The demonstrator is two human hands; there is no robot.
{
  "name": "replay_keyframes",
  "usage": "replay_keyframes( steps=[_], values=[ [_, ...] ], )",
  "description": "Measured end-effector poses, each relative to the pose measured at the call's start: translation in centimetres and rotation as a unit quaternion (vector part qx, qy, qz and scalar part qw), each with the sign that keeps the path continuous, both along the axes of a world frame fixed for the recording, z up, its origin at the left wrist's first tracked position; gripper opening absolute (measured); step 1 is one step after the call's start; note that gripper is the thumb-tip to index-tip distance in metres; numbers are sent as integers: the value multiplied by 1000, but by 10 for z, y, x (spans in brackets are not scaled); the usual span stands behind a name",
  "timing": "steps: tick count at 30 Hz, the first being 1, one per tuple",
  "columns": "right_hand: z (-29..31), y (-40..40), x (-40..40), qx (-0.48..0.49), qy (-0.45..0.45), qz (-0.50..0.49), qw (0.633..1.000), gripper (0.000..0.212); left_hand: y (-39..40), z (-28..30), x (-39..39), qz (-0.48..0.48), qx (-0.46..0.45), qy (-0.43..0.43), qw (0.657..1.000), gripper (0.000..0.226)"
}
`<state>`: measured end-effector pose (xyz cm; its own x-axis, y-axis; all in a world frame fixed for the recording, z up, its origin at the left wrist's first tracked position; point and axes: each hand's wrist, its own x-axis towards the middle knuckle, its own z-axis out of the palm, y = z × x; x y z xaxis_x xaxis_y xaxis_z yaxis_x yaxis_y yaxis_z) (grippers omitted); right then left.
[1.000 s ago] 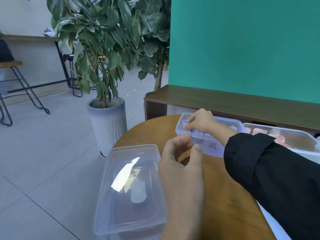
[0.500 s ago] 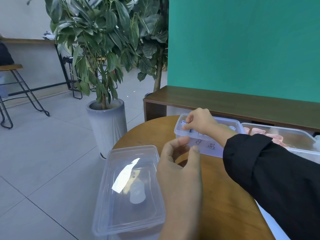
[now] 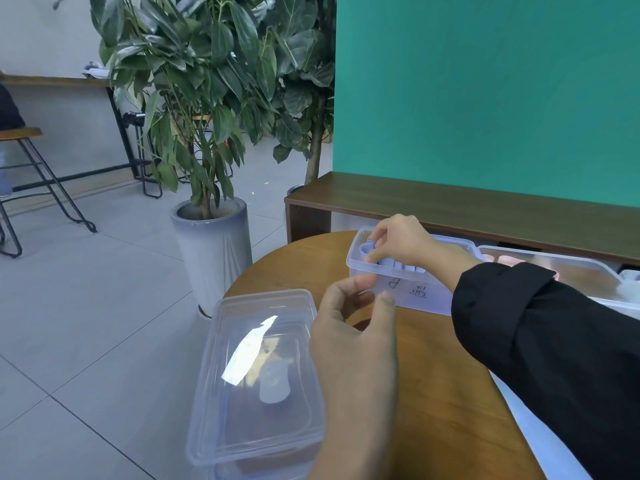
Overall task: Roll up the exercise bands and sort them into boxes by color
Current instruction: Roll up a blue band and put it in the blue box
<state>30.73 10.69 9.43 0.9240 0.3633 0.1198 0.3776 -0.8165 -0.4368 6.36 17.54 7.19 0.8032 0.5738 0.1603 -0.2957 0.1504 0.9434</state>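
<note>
Right hand (image 3: 398, 242): reaches into the clear box (image 3: 408, 289) at the far side of the round tabletop (image 3: 433, 375); its grip is curled onto a rolled blue band (image 3: 367, 249), the fingertips partly hidden behind the box rim.
Blue rolls (image 3: 405, 265): a row inside that box, mostly covered by the hand; count unclear.
Left hand (image 3: 353, 337): hovers over the tabletop, grip half-curled, thumb and fingers apart, holding nothing.
Box label: handwritten marks, unreadable.
Second box (image 3: 568, 271): at right, pink contents blurred, cut off by the sleeve (image 3: 554, 358).
Lidded box (image 3: 256, 379): near edge, contents hazy through the lid.
</note>
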Motion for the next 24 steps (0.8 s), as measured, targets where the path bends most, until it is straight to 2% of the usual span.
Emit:
replay_keyframes(
  steps=[13, 18, 24],
  values=[
    [11, -33, -24, 89, -15, -7, 996, 29, -3, 0, -2, -9, -1, -18, 1000, 14],
    [18, -69, -74, 165, -25, -16, 986, 18, -19, 0, -6, -18, 4, -20, 1000, 19],
    [5, -139, -168, 246, 3, -32, 969, 14, -52, -11, -20, -66, 75, -8, 995, 19]
  ],
)
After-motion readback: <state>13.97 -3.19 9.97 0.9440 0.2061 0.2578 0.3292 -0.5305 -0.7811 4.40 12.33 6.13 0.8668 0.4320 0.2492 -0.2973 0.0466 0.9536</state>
